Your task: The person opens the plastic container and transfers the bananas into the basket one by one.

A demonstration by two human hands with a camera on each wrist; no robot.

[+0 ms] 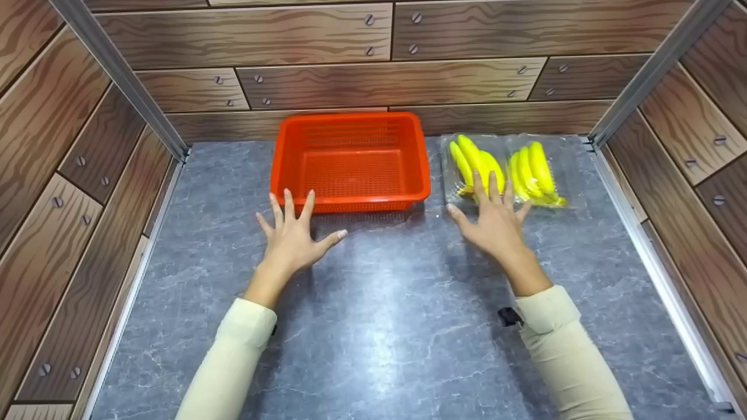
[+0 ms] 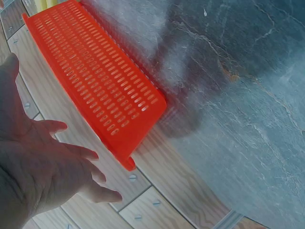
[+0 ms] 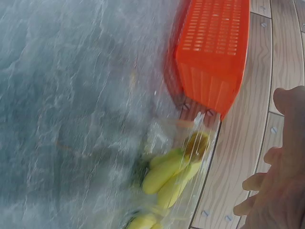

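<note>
An orange-red plastic basket [image 1: 350, 207] with slotted walls stands at the back of the grey table, nothing inside it. My left hand [image 1: 290, 242], fingers spread, hovers at its front left corner; the left wrist view shows the basket's slotted side [image 2: 95, 71] beyond the hand [image 2: 43, 167]. To the basket's right lie two bunches of yellow bananas [image 1: 528, 166] in clear plastic packs. Over the near edge of the left bunch [image 1: 467, 154], my right hand [image 1: 496, 224] is spread with nothing in it. The right wrist view shows bananas [image 3: 171, 176] under clear plastic near the hand [image 3: 281, 181].
Wood-patterned panels [image 1: 315, 35] wall the table at the back and both sides. Metal rails [image 1: 659, 274] run along the side edges. The marbled grey tabletop [image 1: 373, 326] stretches between the two forearms.
</note>
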